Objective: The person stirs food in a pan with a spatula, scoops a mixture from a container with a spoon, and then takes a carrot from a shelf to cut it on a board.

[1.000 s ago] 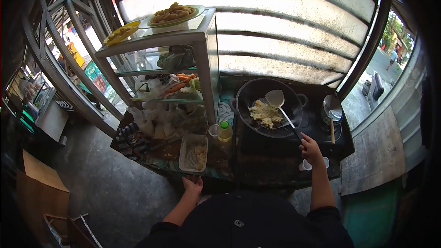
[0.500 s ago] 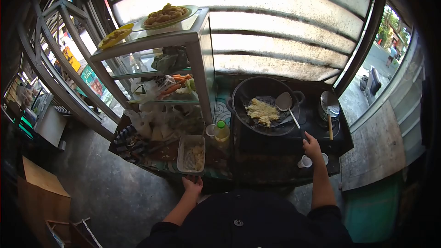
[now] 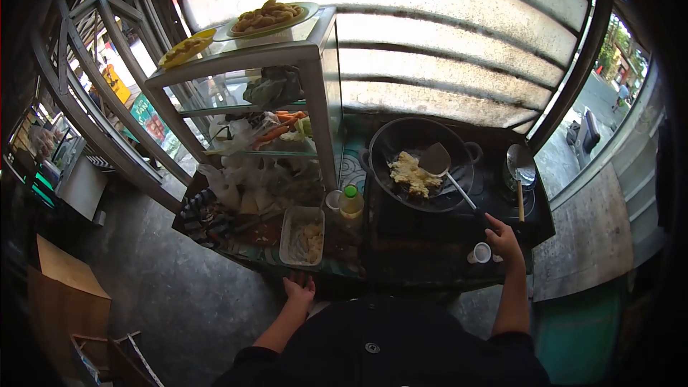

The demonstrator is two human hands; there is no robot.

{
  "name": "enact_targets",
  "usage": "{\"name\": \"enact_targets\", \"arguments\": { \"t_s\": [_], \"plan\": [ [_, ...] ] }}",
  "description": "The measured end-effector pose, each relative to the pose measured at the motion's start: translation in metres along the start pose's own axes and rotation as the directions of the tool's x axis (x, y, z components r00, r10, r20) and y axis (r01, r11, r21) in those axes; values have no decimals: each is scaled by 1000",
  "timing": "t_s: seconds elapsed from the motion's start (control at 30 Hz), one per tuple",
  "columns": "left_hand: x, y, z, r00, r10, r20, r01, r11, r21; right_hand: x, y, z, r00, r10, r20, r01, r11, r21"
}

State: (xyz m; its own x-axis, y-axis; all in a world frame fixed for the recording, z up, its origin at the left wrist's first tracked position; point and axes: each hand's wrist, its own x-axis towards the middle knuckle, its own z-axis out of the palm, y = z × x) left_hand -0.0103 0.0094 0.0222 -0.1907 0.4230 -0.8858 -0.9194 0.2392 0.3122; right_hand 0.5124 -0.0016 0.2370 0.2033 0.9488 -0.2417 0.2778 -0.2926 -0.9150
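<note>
My right hand grips the dark handle of a metal spatula. Its blade rests in a black wok against a heap of yellow fried food. My left hand rests with fingers spread on the front edge of the counter, just below a rectangular plastic tub of pale food. A small white cup stands on the stove top beside my right hand.
A glass display case holds vegetables and bags, with plates of fried snacks on top. A green-capped bottle stands by the wok. A ladle lies on the right burner. A cardboard box sits at lower left.
The spatula went from lifted above the wok down into it beside the food. My right hand drew back to the right and nearer to me. My left hand stayed put.
</note>
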Motion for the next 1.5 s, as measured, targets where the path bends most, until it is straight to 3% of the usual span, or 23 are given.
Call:
{"name": "enact_targets", "arguments": {
  "t_s": [0.17,0.23,0.27,0.33,0.47,0.53,0.57,0.73,0.9,1.03,1.23,1.5],
  "plan": [
    [11,-1,-5,1000,-14,27,13,1000,14,-11,-9,-11,998,49,39,-41,983,-179],
    [7,-4,3,1000,-18,22,17,1000,16,-2,4,-6,966,-258,19,237,854,-463],
    [5,-5,8,999,-14,34,13,1000,26,-1,10,-7,966,-258,16,236,854,-464],
    [3,-7,16,999,-10,52,9,999,35,-4,-18,12,963,-234,-132,95,755,-648],
    [-2,-7,25,997,-15,71,12,999,43,-2,-41,33,956,-232,-179,88,810,-580],
    [-1,-8,25,996,-18,83,14,999,50,-7,-53,41,979,-153,-137,63,856,-513],
    [0,-7,24,997,-17,71,14,999,50,0,-31,42,941,-323,-103,233,837,-494],
    [-1,-5,13,996,-3,84,0,999,40,7,-16,48,942,-333,-51,240,770,-592],
    [-4,0,8,1000,18,25,-19,1000,24,6,-26,41,920,-328,-215,135,780,-611],
    [-1,-1,7,999,14,29,-14,1000,7,11,-26,54,918,-321,-232,129,795,-592],
    [4,-5,13,996,3,87,-7,999,45,21,-15,69,925,-321,-204,93,711,-697],
    [13,-3,2,998,9,61,-10,1000,6,18,-4,46,888,-299,-348,-25,725,-688]
  ]
}}
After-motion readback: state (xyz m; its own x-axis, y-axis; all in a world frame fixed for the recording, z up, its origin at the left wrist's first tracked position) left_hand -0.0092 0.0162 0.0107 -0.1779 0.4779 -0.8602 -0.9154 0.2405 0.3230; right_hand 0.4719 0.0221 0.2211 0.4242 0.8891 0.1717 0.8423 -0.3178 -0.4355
